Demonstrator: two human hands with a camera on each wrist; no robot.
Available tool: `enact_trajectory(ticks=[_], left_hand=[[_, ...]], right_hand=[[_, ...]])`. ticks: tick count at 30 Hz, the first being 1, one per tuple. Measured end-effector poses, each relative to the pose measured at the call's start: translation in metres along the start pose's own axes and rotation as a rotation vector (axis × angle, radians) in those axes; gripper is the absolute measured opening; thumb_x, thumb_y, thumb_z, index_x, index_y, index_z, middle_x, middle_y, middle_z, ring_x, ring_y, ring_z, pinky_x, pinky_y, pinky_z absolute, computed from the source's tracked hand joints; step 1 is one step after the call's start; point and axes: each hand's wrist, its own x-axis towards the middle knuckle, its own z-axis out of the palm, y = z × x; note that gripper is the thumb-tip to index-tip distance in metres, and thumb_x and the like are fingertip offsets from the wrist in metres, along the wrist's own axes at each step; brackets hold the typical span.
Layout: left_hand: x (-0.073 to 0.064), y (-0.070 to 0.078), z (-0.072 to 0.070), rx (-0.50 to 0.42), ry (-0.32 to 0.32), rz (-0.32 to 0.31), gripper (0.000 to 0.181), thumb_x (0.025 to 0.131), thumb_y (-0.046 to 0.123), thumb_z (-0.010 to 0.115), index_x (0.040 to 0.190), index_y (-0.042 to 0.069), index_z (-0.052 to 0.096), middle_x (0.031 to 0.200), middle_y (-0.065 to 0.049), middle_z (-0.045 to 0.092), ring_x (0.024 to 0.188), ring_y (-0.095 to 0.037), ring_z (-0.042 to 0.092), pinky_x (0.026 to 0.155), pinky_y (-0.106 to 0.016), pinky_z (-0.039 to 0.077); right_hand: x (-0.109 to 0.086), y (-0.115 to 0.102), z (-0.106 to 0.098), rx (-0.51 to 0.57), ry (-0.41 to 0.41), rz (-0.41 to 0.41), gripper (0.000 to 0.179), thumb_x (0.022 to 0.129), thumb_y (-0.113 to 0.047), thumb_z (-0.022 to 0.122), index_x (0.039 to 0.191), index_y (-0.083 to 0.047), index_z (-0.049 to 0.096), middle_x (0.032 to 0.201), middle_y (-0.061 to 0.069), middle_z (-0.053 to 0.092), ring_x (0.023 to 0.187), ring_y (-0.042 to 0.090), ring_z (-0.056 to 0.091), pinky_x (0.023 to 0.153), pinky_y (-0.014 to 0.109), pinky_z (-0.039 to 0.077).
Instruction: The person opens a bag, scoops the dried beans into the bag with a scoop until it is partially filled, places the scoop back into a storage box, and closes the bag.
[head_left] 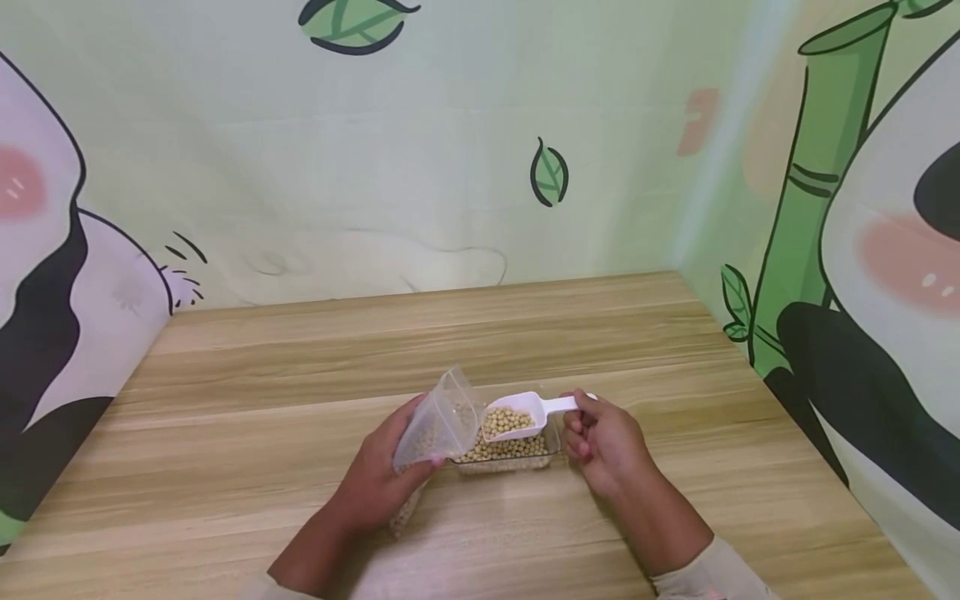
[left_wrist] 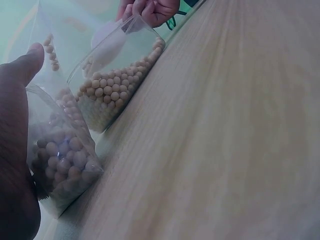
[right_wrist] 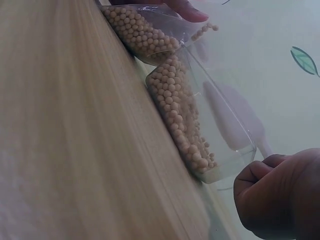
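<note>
My left hand (head_left: 378, 479) grips a clear plastic bag (head_left: 435, 425) by its upper part, and the bag's mouth leans toward the right. Soybeans fill the lower part of this bag (left_wrist: 65, 160) in the left wrist view. My right hand (head_left: 611, 442) pinches the handle of a white scoop (head_left: 534, 407), which carries a load of soybeans at the bag's mouth. Below the scoop stands a clear rectangular box (head_left: 495, 468) holding more soybeans (right_wrist: 172, 105). In the right wrist view, the box wall partly covers the scoop (right_wrist: 232, 115).
Everything stands on a wood-grain table (head_left: 300, 358). Behind it and at both sides rise walls (head_left: 450, 167) printed with pandas, leaves and bamboo (head_left: 802, 183).
</note>
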Motion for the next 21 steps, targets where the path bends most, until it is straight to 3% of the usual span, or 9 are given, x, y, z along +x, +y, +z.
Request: enact_trajectory(ticks=[7, 21], left_hand=[[0.0, -0.0009, 0.0004, 0.007, -0.001, -0.006, 0.08, 0.096, 0.018, 0.081, 0.166, 0.009, 0.043, 0.135, -0.014, 0.071, 0.102, -0.016, 0.066, 0.088, -0.034, 0.057], [0.0, -0.0006, 0.0001, 0.005, 0.002, -0.002, 0.081, 0.095, 0.018, 0.081, 0.166, 0.01, 0.043, 0.136, -0.014, 0.071, 0.104, -0.017, 0.067, 0.09, -0.035, 0.057]], right_hand=[[-0.0024, -0.0027, 0.0018, 0.075, 0.012, -0.06, 0.028, 0.118, -0.022, 0.039, 0.102, -0.011, 0.059, 0.068, -0.008, 0.045, 0.05, 0.005, 0.033, 0.054, 0.02, 0.026], [-0.0071, -0.0093, 0.002, 0.152, -0.059, -0.15, 0.036, 0.119, -0.023, 0.037, 0.1, -0.013, 0.065, 0.065, -0.009, 0.049, 0.047, 0.005, 0.036, 0.056, 0.022, 0.029]])
